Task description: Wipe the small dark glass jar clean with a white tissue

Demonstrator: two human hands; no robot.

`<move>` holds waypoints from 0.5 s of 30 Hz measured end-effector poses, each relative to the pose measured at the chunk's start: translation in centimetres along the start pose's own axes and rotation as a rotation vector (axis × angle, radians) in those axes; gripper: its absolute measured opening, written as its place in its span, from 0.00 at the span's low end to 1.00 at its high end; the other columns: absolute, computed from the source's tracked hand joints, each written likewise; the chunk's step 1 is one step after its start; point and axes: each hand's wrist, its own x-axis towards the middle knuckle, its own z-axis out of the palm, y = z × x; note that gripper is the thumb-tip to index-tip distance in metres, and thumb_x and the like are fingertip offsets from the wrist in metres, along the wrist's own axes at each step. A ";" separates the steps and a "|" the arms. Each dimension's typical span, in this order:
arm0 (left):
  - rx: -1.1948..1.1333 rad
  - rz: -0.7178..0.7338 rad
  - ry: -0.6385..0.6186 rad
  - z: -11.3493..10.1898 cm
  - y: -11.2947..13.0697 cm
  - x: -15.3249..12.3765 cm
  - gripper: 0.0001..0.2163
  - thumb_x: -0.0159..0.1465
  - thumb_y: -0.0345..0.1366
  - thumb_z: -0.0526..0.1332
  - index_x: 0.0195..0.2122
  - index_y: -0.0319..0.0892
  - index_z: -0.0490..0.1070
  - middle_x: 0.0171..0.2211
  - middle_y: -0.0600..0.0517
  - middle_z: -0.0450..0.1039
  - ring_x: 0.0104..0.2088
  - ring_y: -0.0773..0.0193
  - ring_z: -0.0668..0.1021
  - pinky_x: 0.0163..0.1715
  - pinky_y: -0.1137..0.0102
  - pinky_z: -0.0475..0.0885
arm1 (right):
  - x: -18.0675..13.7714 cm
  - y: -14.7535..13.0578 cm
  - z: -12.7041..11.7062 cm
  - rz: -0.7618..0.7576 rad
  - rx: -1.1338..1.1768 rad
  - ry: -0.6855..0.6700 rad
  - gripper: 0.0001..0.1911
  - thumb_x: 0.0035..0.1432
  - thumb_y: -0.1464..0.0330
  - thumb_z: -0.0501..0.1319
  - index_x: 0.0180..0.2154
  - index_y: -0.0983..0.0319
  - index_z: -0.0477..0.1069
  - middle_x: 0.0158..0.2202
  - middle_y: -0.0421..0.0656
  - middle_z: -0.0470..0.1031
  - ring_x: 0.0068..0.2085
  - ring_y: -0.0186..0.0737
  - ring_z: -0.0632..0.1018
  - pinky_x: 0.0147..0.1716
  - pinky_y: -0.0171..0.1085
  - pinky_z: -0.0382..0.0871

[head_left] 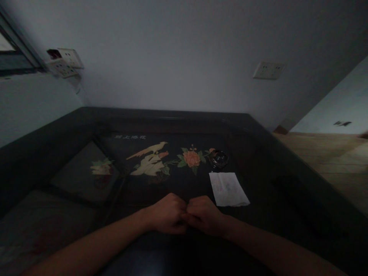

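My left hand [169,213] and my right hand [205,215] are both closed into fists, knuckles touching, at the near side of a dark glossy table [178,191]. Whatever lies inside the fingers, if anything, is hidden. Just beyond my right hand a creased white sheet of paper [229,188] lies flat on the table. Behind the paper stands a clear glass ashtray [218,158]. Past my fists the tabletop carries a decoration of a bird [151,149] and a pink flower [191,157].
The table meets a pale wall [166,57] at the back. A wall socket [269,70] is at the right, and more sockets [69,57] sit near a window frame at the left. On the right a wooden floor [324,157] shows. Light is dim.
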 end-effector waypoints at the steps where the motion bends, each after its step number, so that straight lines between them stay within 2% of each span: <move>1: -0.001 -0.007 0.001 0.0 0.0 0.0 0.07 0.53 0.30 0.62 0.20 0.42 0.66 0.19 0.55 0.71 0.22 0.67 0.72 0.22 0.70 0.63 | 0.0 0.0 -0.1 -0.003 0.000 0.002 0.36 0.70 0.56 0.33 0.21 0.62 0.68 0.19 0.43 0.71 0.23 0.35 0.70 0.25 0.37 0.55; 15: 0.013 -0.017 -0.012 0.1 0.0 -0.1 0.08 0.54 0.31 0.62 0.20 0.42 0.64 0.20 0.55 0.70 0.23 0.66 0.72 0.22 0.69 0.63 | 0.0 0.1 0.0 -0.002 0.021 -0.007 0.34 0.70 0.57 0.35 0.22 0.62 0.68 0.20 0.42 0.71 0.23 0.34 0.70 0.25 0.36 0.55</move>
